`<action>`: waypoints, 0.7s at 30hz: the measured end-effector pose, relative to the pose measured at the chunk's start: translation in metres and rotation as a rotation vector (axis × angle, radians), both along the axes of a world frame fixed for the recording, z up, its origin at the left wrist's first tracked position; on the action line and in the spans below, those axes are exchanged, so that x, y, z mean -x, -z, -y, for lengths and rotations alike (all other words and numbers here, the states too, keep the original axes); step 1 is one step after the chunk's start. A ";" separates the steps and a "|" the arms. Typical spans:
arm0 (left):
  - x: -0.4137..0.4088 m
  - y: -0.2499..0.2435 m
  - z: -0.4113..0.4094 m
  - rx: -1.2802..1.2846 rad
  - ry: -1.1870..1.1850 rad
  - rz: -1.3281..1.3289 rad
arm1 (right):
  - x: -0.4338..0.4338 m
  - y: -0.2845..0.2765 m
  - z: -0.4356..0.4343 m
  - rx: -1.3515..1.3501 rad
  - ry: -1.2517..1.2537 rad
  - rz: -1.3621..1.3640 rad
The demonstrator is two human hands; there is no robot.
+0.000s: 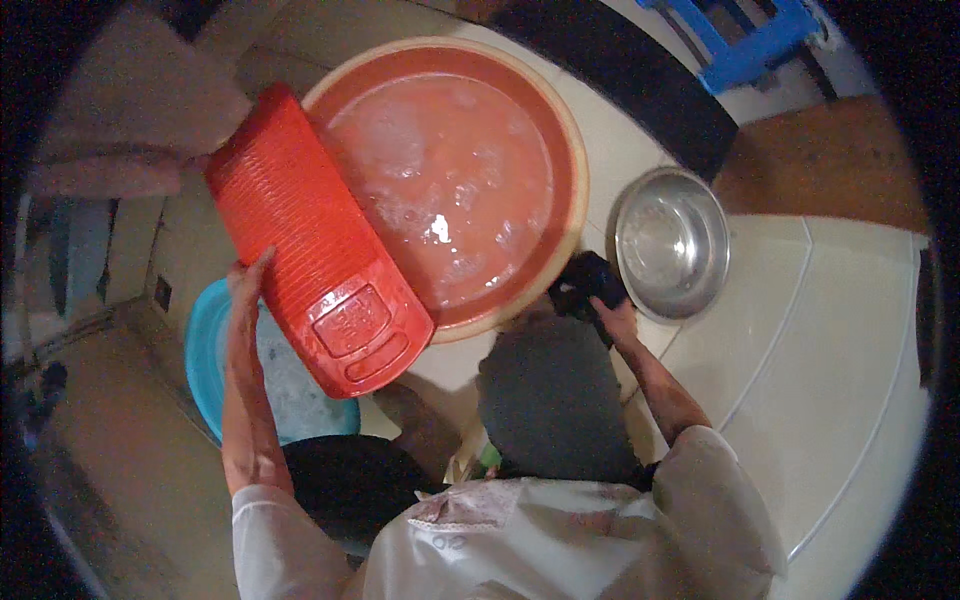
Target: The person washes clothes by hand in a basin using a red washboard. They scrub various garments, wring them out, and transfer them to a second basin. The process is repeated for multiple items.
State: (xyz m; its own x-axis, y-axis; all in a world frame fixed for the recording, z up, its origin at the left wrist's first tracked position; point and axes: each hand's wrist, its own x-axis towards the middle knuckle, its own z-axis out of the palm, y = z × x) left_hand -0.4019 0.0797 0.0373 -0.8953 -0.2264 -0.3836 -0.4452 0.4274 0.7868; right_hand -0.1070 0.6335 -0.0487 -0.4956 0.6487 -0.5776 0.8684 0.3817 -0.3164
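A red plastic washboard [300, 217] with fine ridges leans across the left side of a large orange basin [457, 330]. My left hand [251, 274] grips the washboard's left edge. Soapy water [450, 172] with patches of foam fills much of the basin. In my right hand [616, 319] is a bunched black cloth [589, 285], held low beside the basin's lower right rim. A stainless steel bowl [671, 244] stands just right of that hand, with no contents plain to see. Below the washboard, partly covered by it and my left forearm, is a turquoise basin [202, 360] of whitish, sudsy water.
A blue plastic stool [757, 45] stands at the upper right, beyond a dark curved strip [615, 67] on the floor. Pale floor tiles [840, 360] extend to the right. A brown surface [825, 165] lies at the right. My knees are close below the orange basin.
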 end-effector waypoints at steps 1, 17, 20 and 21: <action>-0.006 0.002 -0.007 -0.055 0.002 -0.062 | -0.003 0.007 0.006 -0.177 -0.019 0.017; -0.118 0.021 -0.136 -0.423 -0.041 -0.111 | 0.077 0.037 0.020 -0.246 -0.430 -0.058; -0.116 0.016 -0.159 -0.540 -0.096 0.016 | 0.074 0.030 0.012 -0.048 -0.323 -0.108; -0.119 0.024 -0.153 -0.507 -0.069 0.009 | 0.073 0.015 0.011 0.023 -0.371 -0.116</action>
State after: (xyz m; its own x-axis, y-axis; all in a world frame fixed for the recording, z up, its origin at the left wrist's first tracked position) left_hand -0.2827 0.2327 0.0128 -0.8809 -0.0685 -0.4684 -0.4668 -0.0378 0.8835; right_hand -0.1799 0.6228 -0.0640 -0.7571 0.4005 -0.5161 0.6305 0.6551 -0.4164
